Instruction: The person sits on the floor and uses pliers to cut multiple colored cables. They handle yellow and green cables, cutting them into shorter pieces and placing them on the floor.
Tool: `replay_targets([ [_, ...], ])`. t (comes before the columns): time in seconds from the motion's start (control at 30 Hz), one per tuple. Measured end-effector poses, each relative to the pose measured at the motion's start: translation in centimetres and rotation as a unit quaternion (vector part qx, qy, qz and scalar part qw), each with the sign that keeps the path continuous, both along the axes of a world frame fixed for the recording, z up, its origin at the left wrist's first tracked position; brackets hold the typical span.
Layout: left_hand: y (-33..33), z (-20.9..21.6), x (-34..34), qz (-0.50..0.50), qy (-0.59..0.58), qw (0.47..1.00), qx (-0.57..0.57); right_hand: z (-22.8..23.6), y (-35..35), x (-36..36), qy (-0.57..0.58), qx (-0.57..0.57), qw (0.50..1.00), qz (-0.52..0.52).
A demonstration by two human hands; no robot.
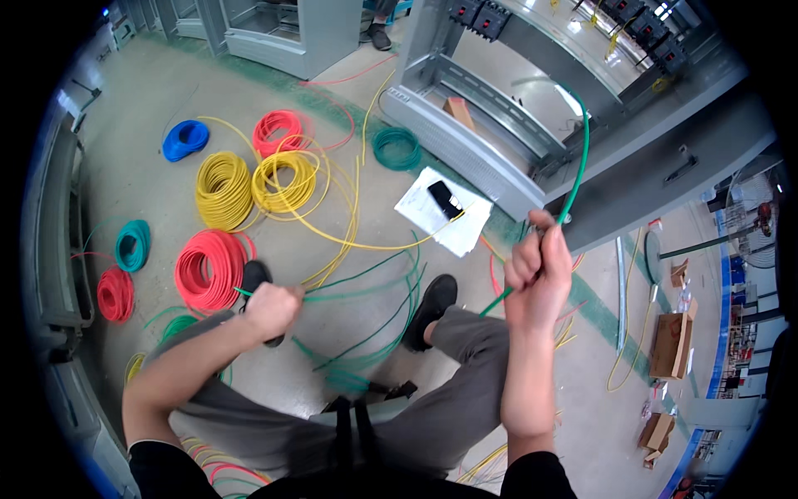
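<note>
My right hand (539, 262) is raised, its fingers closed around a green wire (584, 133). From that fist the wire arcs upward in front of the grey cabinet frame, and another stretch comes out below the fist. Lower on the left, my left hand (273, 309) is closed too, with a short green wire end (242, 291) sticking out on its left side. Slack green wire (391, 334) lies in loops on the floor between my shoes. Whether both hands hold the same wire I cannot tell.
Coils of red wire (209, 268), yellow wire (223, 191) and blue wire (184, 140) lie on the floor to the left. Papers (424, 220) with a black phone (445, 200) rest before the cabinet (465, 150). Cardboard boxes (670, 345) and a fan (752, 218) stand right.
</note>
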State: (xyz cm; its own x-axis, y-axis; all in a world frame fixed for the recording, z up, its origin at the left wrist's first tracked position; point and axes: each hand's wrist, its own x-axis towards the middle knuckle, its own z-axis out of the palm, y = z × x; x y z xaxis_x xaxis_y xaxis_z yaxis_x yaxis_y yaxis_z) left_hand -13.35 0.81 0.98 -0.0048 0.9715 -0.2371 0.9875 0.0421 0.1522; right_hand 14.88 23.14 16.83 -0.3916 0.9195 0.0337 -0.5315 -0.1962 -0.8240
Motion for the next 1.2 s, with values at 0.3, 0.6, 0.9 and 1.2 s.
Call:
replay_targets([
  [0.3,-8.0,20.3,0.2,0.375,-0.429,0.822,-0.009,-1.1,0.4,0.1,0.118,-0.043,0.988,0.091],
  [0.6,-9.2,20.5,3.0,0.374,-0.624,0.664,0.174,-2.9,-2.8,-4.4,0.073,-0.017,0.985,0.153],
  [0.9,2.9,13.3,3.6,0.229,-0.788,0.556,0.128,-3.1,-5.6,-10.2,-0.037,0.077,0.978,0.19],
  [1.2,4.8,12.4,4.5,0.262,-0.78,0.55,0.142,-3.9,-6.6,-12.0,-0.132,0.094,0.97,0.183],
])
